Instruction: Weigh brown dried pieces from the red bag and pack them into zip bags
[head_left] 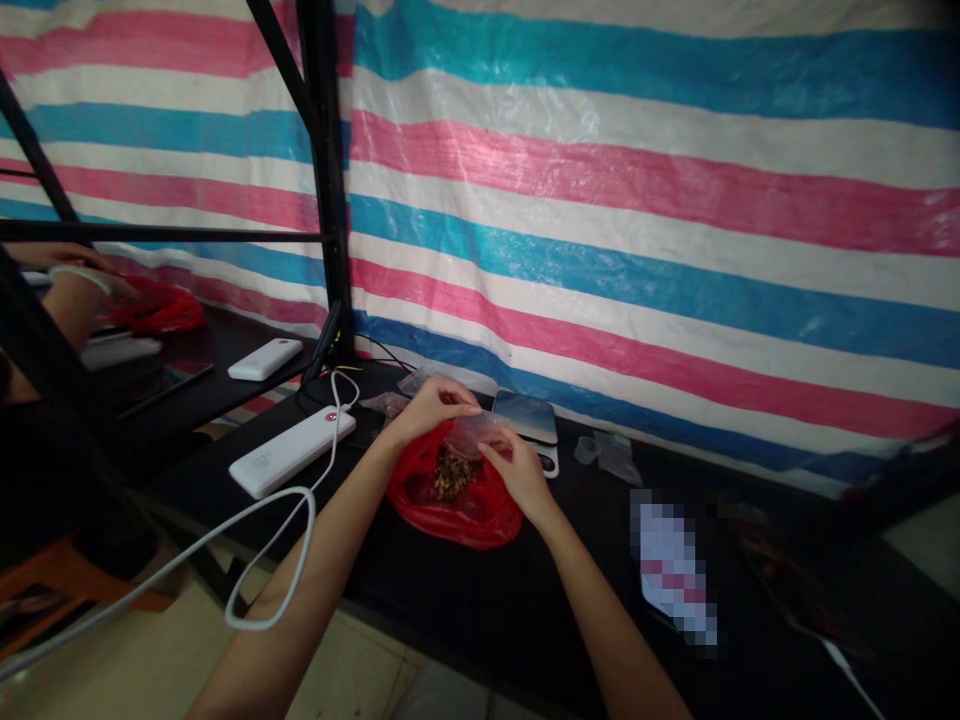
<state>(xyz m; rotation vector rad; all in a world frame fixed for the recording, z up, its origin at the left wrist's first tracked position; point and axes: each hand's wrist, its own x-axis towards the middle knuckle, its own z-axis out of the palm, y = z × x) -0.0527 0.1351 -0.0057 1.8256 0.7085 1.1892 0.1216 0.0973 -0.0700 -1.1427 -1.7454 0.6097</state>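
Between my two hands is a small clear plastic bag (474, 432), held above an open red plastic bag (480, 530). My left hand (435, 408) pinches the clear bag at its upper left. On its right side, my right hand (517, 470) grips it with thumb and fingers. Inside the red bag lies a heap of small brown and yellowish pieces (454, 474), too small to name. Behind my left hand is another clear bag (387, 403) with reddish-brown contents. A dark flat device (525, 415) lies beyond my right hand.
A white power bank (292, 452) with a looping white cable (309, 520) lies left on the black table (420, 610). A small clear cup (586, 449) and a clear bag (618, 457) are at right, near a pixelated phone (671, 570). Another person's arm (64, 310) works at the left table.
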